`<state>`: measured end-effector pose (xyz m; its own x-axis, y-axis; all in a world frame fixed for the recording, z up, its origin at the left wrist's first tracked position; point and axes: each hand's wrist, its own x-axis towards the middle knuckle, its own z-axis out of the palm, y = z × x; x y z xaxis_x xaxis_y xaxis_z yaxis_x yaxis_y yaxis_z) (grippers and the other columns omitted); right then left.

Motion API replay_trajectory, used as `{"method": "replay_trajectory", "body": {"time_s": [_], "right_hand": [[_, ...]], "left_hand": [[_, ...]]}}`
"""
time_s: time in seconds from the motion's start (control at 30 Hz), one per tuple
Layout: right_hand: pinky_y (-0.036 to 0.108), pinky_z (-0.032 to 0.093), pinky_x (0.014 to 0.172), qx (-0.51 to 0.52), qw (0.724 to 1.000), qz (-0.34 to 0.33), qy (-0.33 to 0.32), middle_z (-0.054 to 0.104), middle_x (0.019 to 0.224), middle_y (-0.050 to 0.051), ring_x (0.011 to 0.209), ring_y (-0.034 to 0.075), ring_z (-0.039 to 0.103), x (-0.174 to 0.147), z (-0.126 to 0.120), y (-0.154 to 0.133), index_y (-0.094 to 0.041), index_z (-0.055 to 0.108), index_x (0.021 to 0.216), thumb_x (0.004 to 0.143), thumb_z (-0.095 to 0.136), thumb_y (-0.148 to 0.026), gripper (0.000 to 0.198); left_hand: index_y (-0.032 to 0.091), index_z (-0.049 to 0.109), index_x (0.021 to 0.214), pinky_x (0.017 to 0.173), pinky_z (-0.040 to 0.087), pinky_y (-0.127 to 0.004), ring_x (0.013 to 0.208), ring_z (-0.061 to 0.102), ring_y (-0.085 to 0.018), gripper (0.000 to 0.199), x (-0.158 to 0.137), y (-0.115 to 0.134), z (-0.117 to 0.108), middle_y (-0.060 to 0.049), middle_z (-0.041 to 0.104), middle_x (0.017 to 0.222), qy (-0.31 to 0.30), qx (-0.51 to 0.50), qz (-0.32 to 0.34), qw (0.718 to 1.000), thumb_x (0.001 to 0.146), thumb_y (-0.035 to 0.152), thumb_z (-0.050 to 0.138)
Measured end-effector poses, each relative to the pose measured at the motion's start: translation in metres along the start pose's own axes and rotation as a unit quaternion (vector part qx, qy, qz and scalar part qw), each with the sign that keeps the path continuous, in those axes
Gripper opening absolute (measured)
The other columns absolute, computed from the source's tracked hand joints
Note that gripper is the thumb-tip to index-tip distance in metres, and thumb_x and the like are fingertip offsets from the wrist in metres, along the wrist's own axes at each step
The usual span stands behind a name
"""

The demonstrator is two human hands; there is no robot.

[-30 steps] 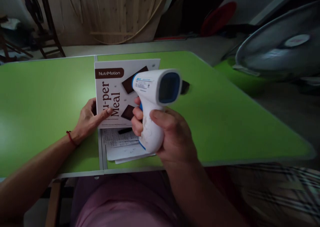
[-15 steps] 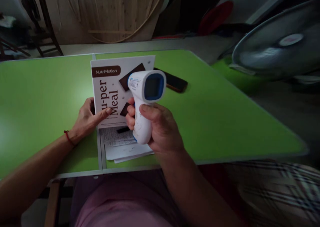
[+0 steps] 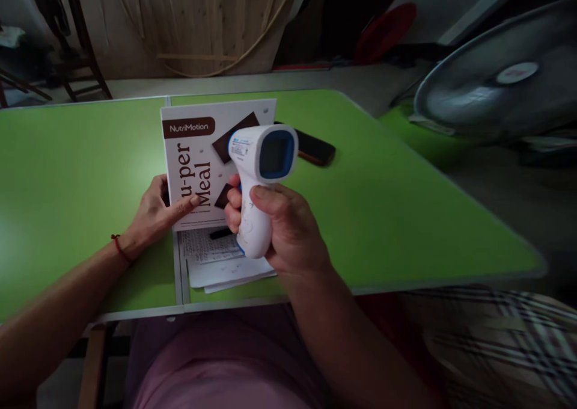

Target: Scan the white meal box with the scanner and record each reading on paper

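1. The white NutriMotion box [image 3: 215, 167] is over the green table [image 3: 406, 216], left of the middle of the view and above some papers [image 3: 225, 270]. What it contains cannot be seen.
2. Past the right side of the table is a large round metal vessel or lid [image 3: 473, 96], with something green below it; which of the two it is, and any contents, I cannot tell.
3. The box's printed front faces up toward the wearer. Its brand name reads level, while the large lettering runs sideways, from bottom to top.
4. The white-and-blue handheld thermometer [image 3: 250, 171] is in front of the box's right part, handle down and leaning slightly left at its foot. Its dark screen faces the wearer; its nose points left and away, toward the box.
5. The left hand [image 3: 155, 210] comes in from the lower left, thumb laid across the box's front and fingers behind its edge: its grip grasps the box.
6. The right hand [image 3: 295, 225] reaches up from the lower right, wrapped around the thermometer's handle in a firm grip, thumb below the screen.
7. A dark phone-like object [image 3: 315, 148] lies behind the thermometer, partly hidden.
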<state>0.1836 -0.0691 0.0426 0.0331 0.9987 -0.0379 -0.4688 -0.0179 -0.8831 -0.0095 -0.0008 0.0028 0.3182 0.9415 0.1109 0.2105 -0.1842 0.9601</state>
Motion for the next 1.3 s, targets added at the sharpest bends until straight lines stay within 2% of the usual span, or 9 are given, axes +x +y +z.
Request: {"method": "replay_trajectory", "body": {"time_s": [0.27,0.4,0.6,0.7,0.8,0.93,1.07,1.2,1.3], "right_hand": [[0.026,0.045,0.05,-0.016,1.0,0.002,0.003,0.058,0.067,-0.004,0.054,0.01,0.053,0.0,0.0,0.001,-0.02,0.066,0.092,0.068,0.08,-0.047,0.039],[0.026,0.047,0.052,-0.041,0.999,0.0,-0.016,0.061,0.071,-0.002,0.057,0.011,0.054,-0.002,-0.005,-0.001,-0.021,0.066,0.089,0.07,0.081,-0.046,0.035],[0.03,0.052,0.057,-0.182,0.978,-0.089,-0.042,0.067,0.076,0.0,0.062,0.014,0.059,0.002,-0.047,-0.024,-0.024,0.07,0.084,0.078,0.081,-0.052,0.031],[0.041,0.061,0.078,-0.313,0.94,-0.138,0.016,0.075,0.095,0.003,0.082,0.02,0.069,0.02,-0.086,-0.038,-0.027,0.075,0.099,0.076,0.084,-0.05,0.034],[0.058,0.055,0.102,-0.442,0.89,-0.108,0.04,0.075,0.117,0.009,0.106,0.03,0.071,0.045,-0.126,-0.045,-0.023,0.074,0.12,0.068,0.087,-0.044,0.058],[0.061,0.055,0.103,-0.584,0.809,-0.072,-0.019,0.071,0.129,0.011,0.114,0.033,0.069,0.069,-0.17,-0.044,-0.024,0.073,0.126,0.072,0.08,-0.042,0.057],[0.058,0.057,0.096,-0.655,0.742,-0.135,-0.057,0.073,0.117,0.012,0.107,0.034,0.07,0.082,-0.199,-0.032,-0.025,0.075,0.121,0.077,0.078,-0.047,0.05],[0.057,0.057,0.086,-0.688,0.697,-0.186,-0.075,0.073,0.111,0.014,0.1,0.034,0.068,0.086,-0.21,-0.022,-0.025,0.074,0.121,0.081,0.074,-0.05,0.048],[0.061,0.054,0.091,-0.692,0.675,-0.247,-0.064,0.071,0.115,0.017,0.105,0.038,0.066,0.078,-0.201,-0.026,-0.023,0.075,0.119,0.081,0.073,-0.044,0.044]], "left_hand": [[0.014,0.055,0.122,0.087,0.062,-0.052,0.11,0.068,-0.035,0.078,0.004,0.003,-0.007,-0.018,0.067,0.124,-0.055,0.001,0.007,0.998,0.071,0.063,0.088],[0.014,0.056,0.121,0.082,0.064,-0.05,0.111,0.069,-0.035,0.074,0.002,0.0,-0.006,-0.019,0.067,0.125,-0.04,0.0,0.022,0.999,0.071,0.058,0.09],[0.014,0.057,0.118,0.087,0.064,-0.051,0.113,0.069,-0.036,0.066,0.004,0.003,-0.007,-0.019,0.068,0.124,-0.003,-0.037,0.056,0.998,0.077,0.054,0.088],[0.014,0.058,0.117,0.09,0.063,-0.049,0.112,0.07,-0.033,0.057,0.01,0.007,-0.017,-0.016,0.069,0.123,0.024,-0.018,0.126,0.992,0.08,0.047,0.087],[0.016,0.059,0.115,0.089,0.064,-0.049,0.112,0.069,-0.032,0.053,0.017,0.004,-0.031,-0.014,0.069,0.125,0.038,0.018,0.165,0.985,0.08,0.045,0.087],[0.017,0.06,0.116,0.089,0.063,-0.055,0.112,0.069,-0.034,0.06,0.022,-0.008,-0.043,-0.013,0.069,0.123,0.053,0.065,0.134,0.987,0.077,0.052,0.088],[0.015,0.058,0.118,0.098,0.057,-0.06,0.119,0.063,-0.037,0.067,0.022,-0.011,-0.042,-0.012,0.066,0.125,0.046,0.111,0.099,0.988,0.074,0.054,0.089],[0.017,0.06,0.111,0.096,0.057,-0.06,0.116,0.064,-0.036,0.057,0.022,-0.003,-0.037,-0.011,0.067,0.124,0.014,0.115,0.095,0.989,0.076,0.053,0.087],[0.019,0.063,0.108,0.095,0.058,-0.06,0.114,0.064,-0.036,0.047,0.023,0.002,-0.035,-0.009,0.069,0.122,-0.003,0.114,0.099,0.989,0.082,0.053,0.084]]}}
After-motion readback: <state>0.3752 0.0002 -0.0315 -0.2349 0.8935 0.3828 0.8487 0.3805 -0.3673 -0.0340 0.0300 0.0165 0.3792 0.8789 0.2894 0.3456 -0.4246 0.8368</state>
